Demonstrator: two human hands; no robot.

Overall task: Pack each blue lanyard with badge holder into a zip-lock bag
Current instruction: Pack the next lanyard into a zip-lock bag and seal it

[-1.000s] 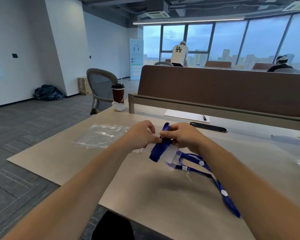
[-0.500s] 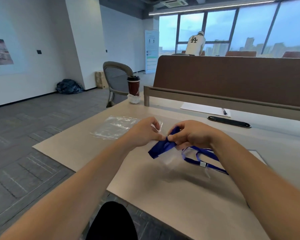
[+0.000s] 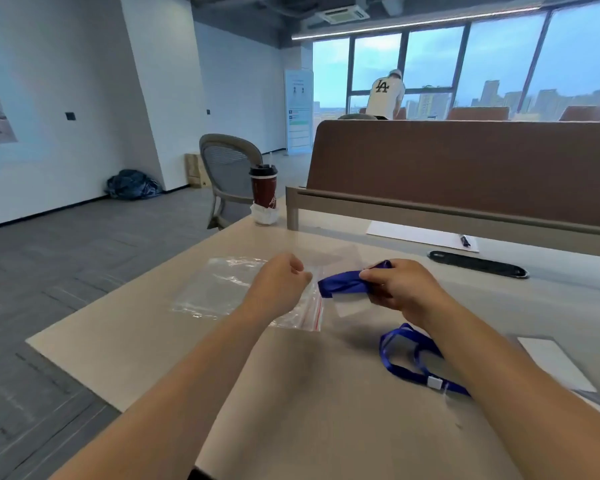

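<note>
Hands meet a little above the middle of the head view, over a pale table point(image 3: 125, 344). The left hand point(image 3: 278, 289) is curled, and its thumb and fingers appear to pinch the upper lip of a zip-lock bag point(image 3: 222, 289) at the red-lined mouth. That mouth is lifted and faces the frame's right, while the bag's body lies flat on the table, stretching left from the hand.

The right hand point(image 3: 404, 289) clasps a folded bundle of blue lanyard point(image 3: 342, 285), with the clear badge holder point(image 3: 352, 308) hanging just beneath it. The bundle's long axis runs roughly left to right. Its free end points at the bag's mouth and sits just beside the left fingertips, still outside the bag.

Insertion therefore looks like a short slide leftward along that axis. The right hand would carry the load and the left would only hold the opening. The holder's lower corner could catch on the lip.

A loop of blue strap point(image 3: 384, 351) lies on the table at lower right, passing under the right forearm. I cannot tell whether it is this lanyard's tail or another one.

Farther up the frame stand a lidded cup point(image 3: 264, 188), a paper sheet point(image 3: 416, 235) and a black strip point(image 3: 478, 268).
</note>
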